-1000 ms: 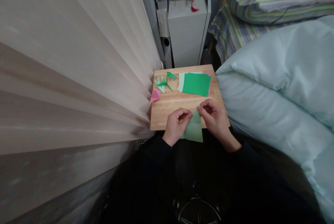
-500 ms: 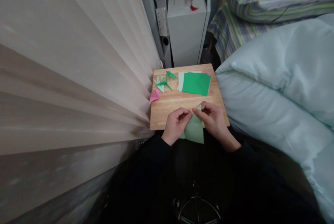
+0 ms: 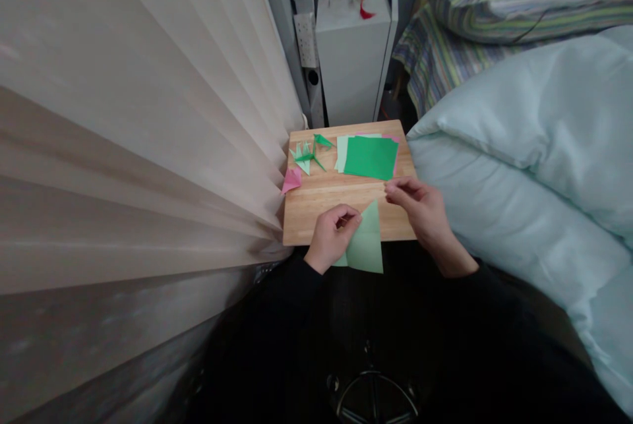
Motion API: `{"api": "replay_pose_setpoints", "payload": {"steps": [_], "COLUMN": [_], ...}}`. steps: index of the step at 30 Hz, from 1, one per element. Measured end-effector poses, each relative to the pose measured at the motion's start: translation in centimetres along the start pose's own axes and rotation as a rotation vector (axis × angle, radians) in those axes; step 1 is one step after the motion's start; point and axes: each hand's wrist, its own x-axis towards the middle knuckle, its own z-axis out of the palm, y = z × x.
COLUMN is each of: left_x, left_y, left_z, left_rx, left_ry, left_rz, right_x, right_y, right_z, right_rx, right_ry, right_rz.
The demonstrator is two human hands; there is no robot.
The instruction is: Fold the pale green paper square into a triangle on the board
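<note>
L hand (image 3: 332, 234): thumb + index pinch left edge of pale green paper (image 3: 366, 244), which lies half on board (image 3: 316, 203), half over its near edge. R hand (image 3: 422, 210): off paper since 0.5 s ago, now near stack (image 3: 370, 157), tips close, pinched or not can't tell, so L alone holds the fold. Paper tip points away from person, slightly right; long axis near–far.

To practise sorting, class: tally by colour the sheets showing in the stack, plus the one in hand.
Dark green sheet: 1
Light green: 2, the stack's light green sheet and the held sheet in the left hand
Pink sheet: 1, only its edge showing
Total: 4
</note>
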Motion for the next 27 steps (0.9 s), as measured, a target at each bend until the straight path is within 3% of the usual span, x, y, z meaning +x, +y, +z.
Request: {"api": "replay_pose_setpoints", "payload": {"steps": [2,4,9,16,22,27], "left_x": [0.0,0.1,0.2,0.2,0.3,0.5], "left_y": [0.1,0.2,0.5,0.4,0.5,0.6], "left_z": [0.0,-0.1,-0.6,-1.4,-1.6,-2.0], "left_rx": [0.008,0.013,0.093,0.302,0.291,0.236], "left_ry": [-0.002,-0.006,-0.039,-0.180,-0.241,-0.243], "left_rz": [0.016,0.025,0.023,0.127,0.081,0.023], "right_x": [-0.5,-0.8,-0.7,-1.0,-1.2,-0.3], "right_y": [0.2,0.5,0.7,0.6,0.9,0.7], "right_z": [0.5,0.8,0.3,0.2,0.4,-0.9], "right_rx": [-0.076,-0.154,-0.333,-0.614,-0.661,-0.658], "right_ry": [-0.212,-0.323,-0.342,-0.587,-0.636,-0.566], "right_rz": [0.044,0.055,-0.038,-0.174,-0.255,-0.239]}}
